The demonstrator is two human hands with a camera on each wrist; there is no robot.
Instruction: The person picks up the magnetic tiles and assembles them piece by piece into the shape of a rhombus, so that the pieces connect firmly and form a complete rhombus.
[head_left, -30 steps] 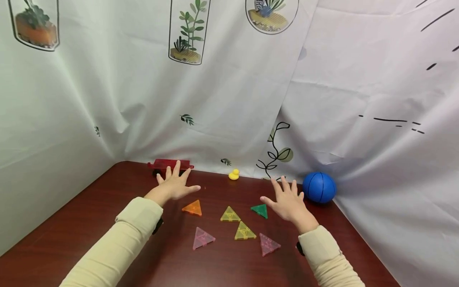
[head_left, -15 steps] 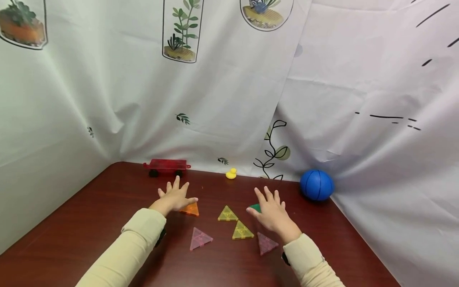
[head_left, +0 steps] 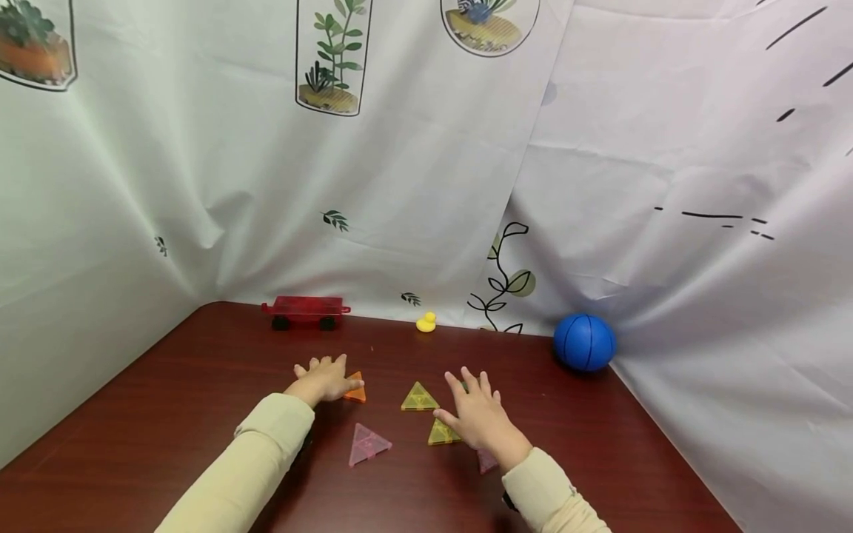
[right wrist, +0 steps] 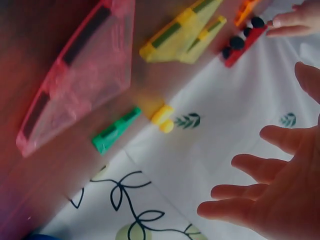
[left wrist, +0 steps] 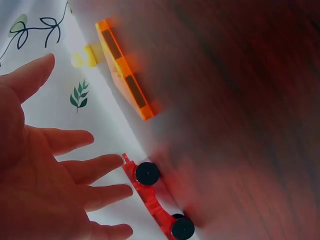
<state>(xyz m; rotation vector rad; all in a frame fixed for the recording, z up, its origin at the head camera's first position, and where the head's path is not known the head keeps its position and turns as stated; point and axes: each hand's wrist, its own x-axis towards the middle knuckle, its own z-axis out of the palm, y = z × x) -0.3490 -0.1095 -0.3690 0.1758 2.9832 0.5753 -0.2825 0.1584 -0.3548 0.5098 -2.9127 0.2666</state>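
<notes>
My left hand [head_left: 321,380] hovers beside the orange triangle tile [head_left: 358,387], its fingers spread and nothing held; the left wrist view shows a gap between the hand and the orange tile [left wrist: 124,70]. With fingers fanned out, my right hand [head_left: 481,416] is above the table and covers most of the green triangle tile [right wrist: 116,131]. It also hides part of the front yellow tile [head_left: 441,434] and of the right pink tile [head_left: 486,460]. The back yellow tile [head_left: 418,397] lies between the hands. Nearer the front is the left pink tile [head_left: 366,445].
Along the back edge of the brown table [head_left: 166,414] stand a red wheeled wagon [head_left: 306,311] and a small yellow duck [head_left: 426,322]. A blue ball [head_left: 585,342] rests at the back right. White printed cloth [head_left: 400,178] hangs behind.
Both hands have come down and nearer the table. The right hand has moved left over the green and yellow tiles; the left has dropped away from the wagon toward the orange tile.
</notes>
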